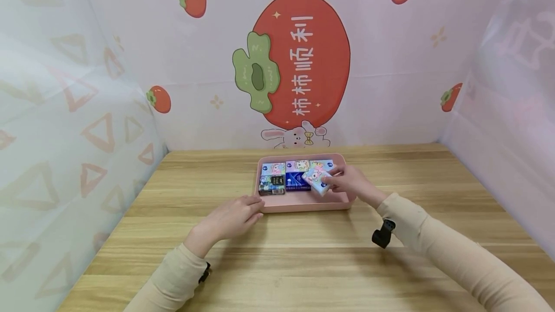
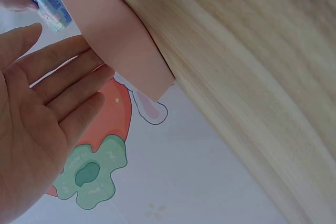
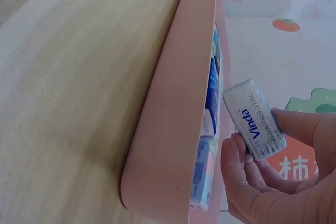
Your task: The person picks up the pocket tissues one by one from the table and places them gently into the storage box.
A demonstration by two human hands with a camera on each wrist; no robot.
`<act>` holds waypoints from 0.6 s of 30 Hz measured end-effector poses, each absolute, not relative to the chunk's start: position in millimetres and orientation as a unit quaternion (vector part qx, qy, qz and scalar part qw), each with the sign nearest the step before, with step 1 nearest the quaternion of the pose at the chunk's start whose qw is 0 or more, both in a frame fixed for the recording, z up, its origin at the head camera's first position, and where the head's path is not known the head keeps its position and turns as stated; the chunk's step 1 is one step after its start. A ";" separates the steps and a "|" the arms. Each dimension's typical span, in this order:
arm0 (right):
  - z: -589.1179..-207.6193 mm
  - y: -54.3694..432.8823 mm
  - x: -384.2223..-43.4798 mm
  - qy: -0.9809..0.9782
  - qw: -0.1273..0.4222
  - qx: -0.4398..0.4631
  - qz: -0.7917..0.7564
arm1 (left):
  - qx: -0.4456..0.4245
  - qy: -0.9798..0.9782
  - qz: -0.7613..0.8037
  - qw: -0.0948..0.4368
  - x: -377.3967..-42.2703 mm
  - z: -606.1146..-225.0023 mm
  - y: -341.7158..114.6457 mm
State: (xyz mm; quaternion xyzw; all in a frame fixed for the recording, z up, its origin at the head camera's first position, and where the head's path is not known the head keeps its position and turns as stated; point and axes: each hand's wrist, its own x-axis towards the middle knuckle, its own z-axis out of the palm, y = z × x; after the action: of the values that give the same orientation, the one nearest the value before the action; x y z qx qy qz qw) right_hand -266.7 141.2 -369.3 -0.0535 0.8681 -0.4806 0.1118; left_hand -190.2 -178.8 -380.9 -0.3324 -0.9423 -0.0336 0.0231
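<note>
My right hand [image 1: 353, 183] pinches a small light-blue tissue pack [image 1: 316, 180] between thumb and fingers, tilted above the right part of a pink tray [image 1: 310, 207]. In the right wrist view the pack's white end [image 3: 254, 119] shows the word Vinda. My left hand [image 1: 234, 215] rests its fingertips against the tray's front left corner; in the left wrist view its fingers [image 2: 68, 74] are extended along the tray wall. Inside the tray lie a back row of pastel tissue packs [image 1: 274, 168], a dark green patterned pack [image 1: 271, 184] and a dark blue pack [image 1: 297, 181].
The tray stands on a wood-grain table [image 1: 277, 264], near its back edge. Behind it hangs a backdrop [image 1: 377, 110] printed with persimmons and a rabbit. Patterned sheets [image 1: 65, 124] border the left and right sides.
</note>
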 end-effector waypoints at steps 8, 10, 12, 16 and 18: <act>-365.3 145.8 -274.6 0.880 0.117 -0.043 -0.459 | -0.327 -0.944 -0.039 0.016 -189.8 -381.0 -178.8; -364.7 147.4 -276.5 0.881 0.118 -0.041 -0.457 | -0.328 -0.944 -0.039 0.017 -189.6 -380.7 -178.9; -364.0 149.4 -278.4 0.883 0.119 -0.035 -0.453 | -0.329 -0.943 -0.038 0.020 -189.4 -380.5 -178.9; -363.6 153.2 -282.6 0.886 0.123 -0.032 -0.446 | -0.329 -0.943 -0.039 0.021 -189.1 -380.4 -179.0; -363.5 155.1 -284.0 0.887 0.126 -0.032 -0.443 | -0.329 -0.943 -0.041 0.021 -189.0 -380.5 -179.0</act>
State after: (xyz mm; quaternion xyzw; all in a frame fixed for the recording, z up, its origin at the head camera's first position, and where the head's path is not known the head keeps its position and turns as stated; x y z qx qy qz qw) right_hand -284.0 155.1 -363.5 -0.0316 0.8870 -0.4431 0.1258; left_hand -189.0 -179.0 -380.5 -0.3290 -0.9432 -0.0406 0.0210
